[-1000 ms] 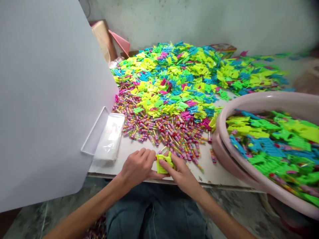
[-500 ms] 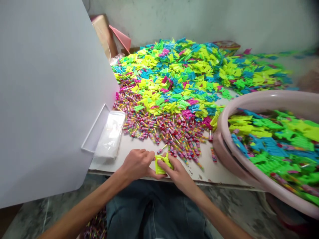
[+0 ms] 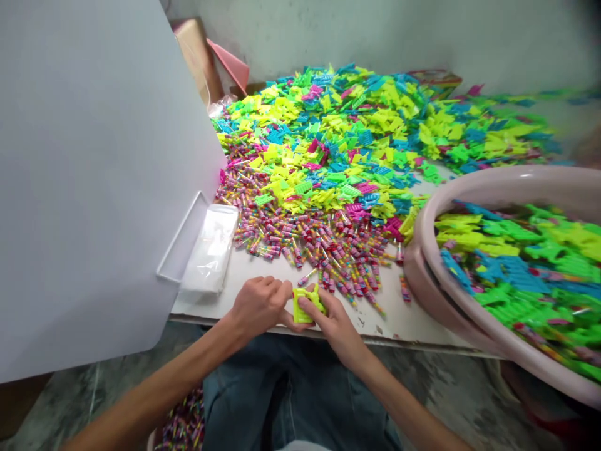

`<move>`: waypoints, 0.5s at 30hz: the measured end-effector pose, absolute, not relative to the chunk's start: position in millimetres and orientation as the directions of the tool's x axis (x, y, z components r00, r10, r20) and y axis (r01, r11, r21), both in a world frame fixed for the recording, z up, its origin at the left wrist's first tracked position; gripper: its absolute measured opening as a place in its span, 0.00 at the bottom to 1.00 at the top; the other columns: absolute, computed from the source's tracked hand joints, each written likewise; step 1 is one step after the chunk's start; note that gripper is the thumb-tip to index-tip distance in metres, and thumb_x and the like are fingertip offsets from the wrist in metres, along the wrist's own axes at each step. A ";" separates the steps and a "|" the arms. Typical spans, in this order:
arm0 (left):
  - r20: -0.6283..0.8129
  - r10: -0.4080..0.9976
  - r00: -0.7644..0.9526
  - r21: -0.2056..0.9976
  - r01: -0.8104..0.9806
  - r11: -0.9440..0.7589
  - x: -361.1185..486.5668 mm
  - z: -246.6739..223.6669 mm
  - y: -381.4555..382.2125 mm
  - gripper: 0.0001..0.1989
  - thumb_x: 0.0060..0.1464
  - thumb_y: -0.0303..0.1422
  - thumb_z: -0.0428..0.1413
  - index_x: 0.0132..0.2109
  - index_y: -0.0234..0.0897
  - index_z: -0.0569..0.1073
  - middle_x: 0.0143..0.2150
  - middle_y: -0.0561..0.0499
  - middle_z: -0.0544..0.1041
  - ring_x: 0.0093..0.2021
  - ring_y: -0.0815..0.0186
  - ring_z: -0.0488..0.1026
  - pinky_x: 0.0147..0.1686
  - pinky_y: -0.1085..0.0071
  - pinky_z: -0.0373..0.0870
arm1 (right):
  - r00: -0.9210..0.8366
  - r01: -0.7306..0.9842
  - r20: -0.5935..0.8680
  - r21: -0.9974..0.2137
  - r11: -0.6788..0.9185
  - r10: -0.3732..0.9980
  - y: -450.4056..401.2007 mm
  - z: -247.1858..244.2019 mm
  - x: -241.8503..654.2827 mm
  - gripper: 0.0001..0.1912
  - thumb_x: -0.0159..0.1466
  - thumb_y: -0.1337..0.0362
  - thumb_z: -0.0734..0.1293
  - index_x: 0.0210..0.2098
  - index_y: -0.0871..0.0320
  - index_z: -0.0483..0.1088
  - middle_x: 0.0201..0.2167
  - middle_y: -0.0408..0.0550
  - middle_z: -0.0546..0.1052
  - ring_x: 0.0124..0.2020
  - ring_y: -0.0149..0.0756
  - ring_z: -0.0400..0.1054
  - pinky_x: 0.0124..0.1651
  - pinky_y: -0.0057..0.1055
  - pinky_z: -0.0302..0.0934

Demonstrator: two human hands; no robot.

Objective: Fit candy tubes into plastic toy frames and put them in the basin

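A lime-yellow plastic piece point(image 3: 305, 307) is being held just below the pile of striped sticks point(image 3: 328, 250) on the counter point(image 3: 389, 319). The right hand point(image 3: 335, 319) is angling in from the right, its fingers point(image 3: 307, 302) clamping down on the piece — meanwhile the left hand point(image 3: 258, 307) is cupping the piece's near side, fingers point(image 3: 272, 289) together and curled.

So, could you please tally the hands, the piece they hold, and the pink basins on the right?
Left hand: 1
Right hand: 1
Yellow piece: 1
Pink basins: 2, stacked
Total: 5
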State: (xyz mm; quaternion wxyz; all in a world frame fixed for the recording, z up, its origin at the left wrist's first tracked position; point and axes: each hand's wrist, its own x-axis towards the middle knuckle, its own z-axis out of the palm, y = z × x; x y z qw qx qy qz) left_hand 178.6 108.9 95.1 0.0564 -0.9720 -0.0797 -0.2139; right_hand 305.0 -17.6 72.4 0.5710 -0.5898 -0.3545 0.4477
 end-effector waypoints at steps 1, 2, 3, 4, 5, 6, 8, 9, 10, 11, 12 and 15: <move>0.420 0.138 0.897 -0.069 0.184 -0.981 178.9 95.0 108.8 0.31 0.57 0.61 0.42 0.25 0.38 0.62 0.18 0.54 0.67 0.20 0.67 0.67 0.23 0.69 0.55 | 0.352 -0.087 -0.121 -0.992 -0.096 0.928 -16.8 72.8 305.1 0.14 0.64 0.53 0.66 0.32 0.58 0.65 0.27 0.40 0.63 0.30 0.31 0.57 0.33 0.27 0.54; 0.415 0.151 0.897 -0.067 0.195 -0.979 179.2 95.0 108.0 0.31 0.57 0.61 0.42 0.26 0.38 0.63 0.18 0.54 0.68 0.20 0.67 0.68 0.23 0.69 0.56 | 0.353 -0.081 -0.121 -0.992 -0.098 0.928 -16.2 73.3 305.8 0.14 0.64 0.53 0.66 0.32 0.58 0.65 0.27 0.40 0.64 0.30 0.32 0.58 0.33 0.27 0.55; 0.407 0.166 0.898 -0.066 0.210 -0.975 179.5 95.2 106.7 0.31 0.57 0.61 0.43 0.26 0.38 0.63 0.18 0.54 0.68 0.21 0.67 0.69 0.23 0.69 0.56 | 0.348 -0.075 -0.124 -0.992 -0.104 0.929 -15.7 74.0 307.0 0.14 0.64 0.53 0.65 0.32 0.58 0.65 0.27 0.41 0.65 0.30 0.32 0.58 0.34 0.27 0.55; 0.395 0.189 0.899 -0.067 0.233 -0.970 179.9 95.7 104.9 0.31 0.56 0.62 0.43 0.27 0.38 0.64 0.19 0.53 0.68 0.21 0.66 0.70 0.23 0.69 0.57 | 0.341 -0.065 -0.126 -0.992 -0.110 0.932 -15.3 74.9 308.5 0.14 0.64 0.53 0.65 0.32 0.58 0.65 0.28 0.41 0.65 0.31 0.33 0.59 0.34 0.27 0.55; 0.382 0.220 0.898 -0.071 0.266 -0.961 180.2 96.3 102.8 0.31 0.56 0.62 0.44 0.28 0.37 0.64 0.20 0.53 0.69 0.22 0.65 0.71 0.23 0.68 0.57 | 0.337 -0.049 -0.123 -0.992 -0.113 0.934 -15.0 76.1 310.1 0.14 0.64 0.53 0.65 0.32 0.58 0.66 0.28 0.42 0.66 0.31 0.33 0.60 0.34 0.27 0.56; 0.371 0.255 0.893 -0.079 0.303 -0.950 180.4 97.0 100.6 0.31 0.55 0.63 0.44 0.28 0.37 0.65 0.20 0.53 0.69 0.22 0.64 0.71 0.23 0.68 0.58 | 0.335 -0.027 -0.113 -0.994 -0.111 0.935 -14.9 77.4 311.6 0.14 0.65 0.53 0.65 0.33 0.58 0.66 0.28 0.42 0.66 0.31 0.33 0.60 0.33 0.27 0.56; 0.358 0.289 0.888 -0.097 0.343 -0.934 180.4 98.2 96.9 0.31 0.55 0.62 0.45 0.29 0.37 0.65 0.22 0.52 0.70 0.23 0.63 0.72 0.23 0.67 0.59 | 0.339 0.042 -0.078 -0.994 -0.099 0.937 -14.9 79.8 313.5 0.14 0.65 0.53 0.64 0.33 0.58 0.66 0.27 0.42 0.66 0.30 0.33 0.60 0.33 0.27 0.55; 0.363 0.286 0.887 -0.104 0.344 -0.933 180.1 98.6 95.6 0.30 0.56 0.62 0.45 0.29 0.37 0.65 0.22 0.52 0.70 0.24 0.63 0.72 0.23 0.67 0.59 | 0.344 0.074 -0.062 -0.993 -0.093 0.937 -14.9 80.6 313.7 0.14 0.65 0.53 0.64 0.33 0.58 0.67 0.27 0.41 0.66 0.29 0.33 0.60 0.32 0.27 0.55; 0.374 0.276 0.885 -0.105 0.336 -0.936 179.7 98.7 94.7 0.30 0.56 0.61 0.45 0.29 0.37 0.65 0.22 0.52 0.70 0.24 0.63 0.72 0.23 0.67 0.59 | 0.350 0.094 -0.054 -0.991 -0.092 0.935 -14.9 80.9 313.6 0.14 0.65 0.53 0.64 0.33 0.58 0.67 0.26 0.41 0.66 0.29 0.33 0.59 0.32 0.28 0.55; 0.389 0.263 0.883 -0.101 0.325 -0.940 179.3 98.7 94.2 0.29 0.57 0.60 0.45 0.28 0.37 0.64 0.22 0.53 0.69 0.24 0.64 0.72 0.23 0.67 0.59 | 0.358 0.096 -0.055 -0.991 -0.095 0.932 -14.9 80.8 313.2 0.14 0.65 0.53 0.64 0.32 0.58 0.66 0.26 0.41 0.66 0.29 0.33 0.60 0.32 0.28 0.55; 0.403 0.257 0.878 -0.094 0.319 -0.943 178.8 98.7 93.9 0.28 0.57 0.59 0.45 0.28 0.37 0.64 0.22 0.53 0.69 0.23 0.64 0.72 0.23 0.67 0.59 | 0.368 0.080 -0.065 -0.992 -0.101 0.928 -14.8 80.4 312.6 0.15 0.65 0.52 0.64 0.32 0.58 0.66 0.27 0.42 0.66 0.30 0.33 0.60 0.33 0.28 0.56; 0.437 0.283 0.853 -0.075 0.349 -0.934 178.2 99.0 93.7 0.28 0.57 0.59 0.47 0.29 0.37 0.64 0.22 0.54 0.68 0.23 0.65 0.71 0.23 0.67 0.59 | 0.393 0.004 -0.104 -0.993 -0.115 0.914 -14.0 79.2 311.4 0.16 0.64 0.50 0.64 0.34 0.58 0.66 0.29 0.43 0.68 0.33 0.35 0.62 0.36 0.29 0.58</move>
